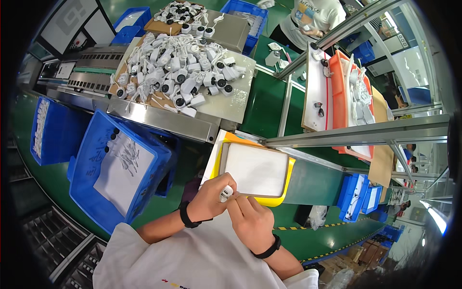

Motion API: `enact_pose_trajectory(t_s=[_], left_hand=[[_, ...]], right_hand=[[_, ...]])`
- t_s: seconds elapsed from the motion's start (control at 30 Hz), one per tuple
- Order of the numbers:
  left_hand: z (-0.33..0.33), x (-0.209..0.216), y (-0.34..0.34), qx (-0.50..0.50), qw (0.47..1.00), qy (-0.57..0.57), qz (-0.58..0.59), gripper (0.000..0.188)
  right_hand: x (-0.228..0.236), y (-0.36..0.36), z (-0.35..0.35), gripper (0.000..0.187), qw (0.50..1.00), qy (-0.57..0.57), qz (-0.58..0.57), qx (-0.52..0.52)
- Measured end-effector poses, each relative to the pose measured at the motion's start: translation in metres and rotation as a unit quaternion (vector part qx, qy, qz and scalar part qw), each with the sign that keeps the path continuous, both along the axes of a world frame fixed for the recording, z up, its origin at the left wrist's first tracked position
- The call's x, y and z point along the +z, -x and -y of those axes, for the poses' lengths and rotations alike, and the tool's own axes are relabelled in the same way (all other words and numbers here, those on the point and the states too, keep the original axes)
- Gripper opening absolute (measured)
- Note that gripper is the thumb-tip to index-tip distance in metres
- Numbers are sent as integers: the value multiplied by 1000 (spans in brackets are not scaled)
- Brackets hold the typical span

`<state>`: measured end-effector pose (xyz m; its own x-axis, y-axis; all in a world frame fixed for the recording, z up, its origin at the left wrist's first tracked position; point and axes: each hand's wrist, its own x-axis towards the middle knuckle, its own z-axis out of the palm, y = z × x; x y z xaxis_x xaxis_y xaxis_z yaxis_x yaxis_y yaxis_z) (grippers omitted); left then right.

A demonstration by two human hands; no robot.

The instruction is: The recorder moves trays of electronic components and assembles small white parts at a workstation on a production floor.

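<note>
My left hand (210,197) is closed around a small white plastic part (226,193) with a dark slot in its end that looks like a USB port. Close against it, my right hand (251,222) has its fingers curled and pinched; whatever they hold is hidden. Both hands are over the near edge of a tray with a white bottom (255,168) and a grey rim. The tray rests on a yellow sheet or bin (290,180) at the table's corner. A black band circles each wrist.
White camera-like devices with cables (178,72) are heaped on the far-left bench. A blue bin (89,168) with thin grey pieces stands at left. A metal rail (361,132) crosses on the right, beside an orange crate (339,82) of white parts. Another person (313,21) stands at the back.
</note>
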<state>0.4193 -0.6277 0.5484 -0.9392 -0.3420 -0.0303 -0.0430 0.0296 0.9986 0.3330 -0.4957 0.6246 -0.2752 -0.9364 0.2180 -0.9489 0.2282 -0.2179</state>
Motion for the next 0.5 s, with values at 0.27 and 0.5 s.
enact_pose_trajectory(t_s=[0.27, 0.5], left_hand=[[-2, -4, 2, 18, 999, 37, -23, 22], [1, -13, 4, 21, 997, 61, -48, 22]], right_hand=[[-6, 3, 0, 15, 1000, 16, 13, -2], [-3, 6, 1, 13, 999, 0, 32, -24]])
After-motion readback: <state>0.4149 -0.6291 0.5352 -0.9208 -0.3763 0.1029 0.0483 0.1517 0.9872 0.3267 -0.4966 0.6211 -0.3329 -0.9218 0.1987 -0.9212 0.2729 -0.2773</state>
